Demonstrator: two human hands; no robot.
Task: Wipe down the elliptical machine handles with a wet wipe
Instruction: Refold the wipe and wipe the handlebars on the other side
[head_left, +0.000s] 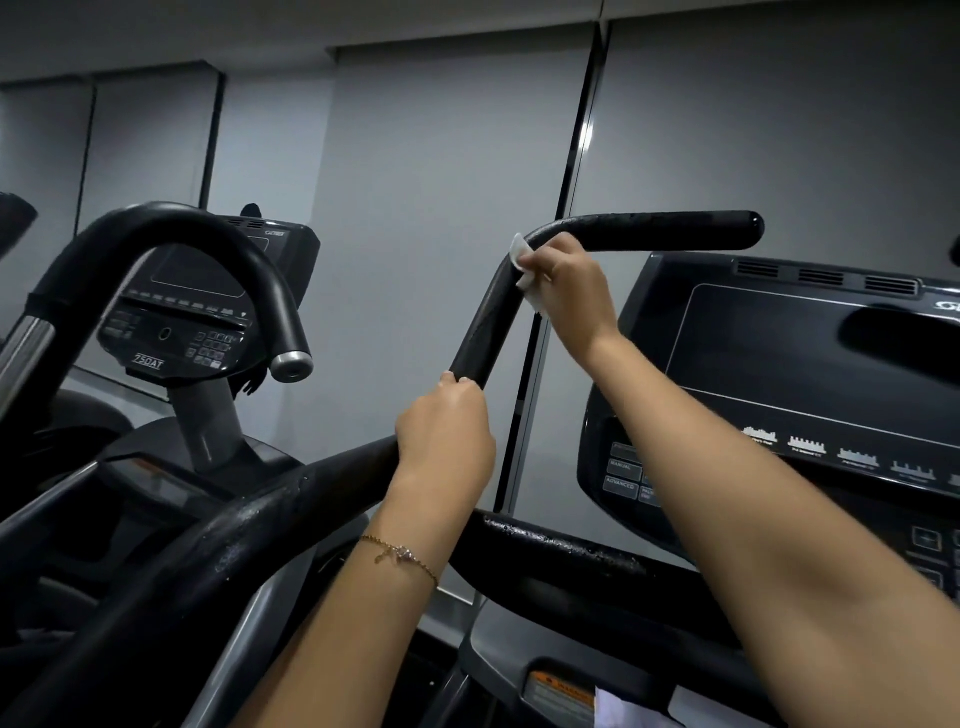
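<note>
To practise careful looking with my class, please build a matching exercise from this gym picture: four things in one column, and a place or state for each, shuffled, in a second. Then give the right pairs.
Column one
1. wet wipe
2. left hand
3. right hand
4. bracelet

Column two
A. grips the handle lower down, with no cloth
B. gold chain round a wrist
C. white, lying against the handle's bend
D. holds the wipe up at the bend

Pairs: 1-C, 2-A, 3-D, 4-B
</note>
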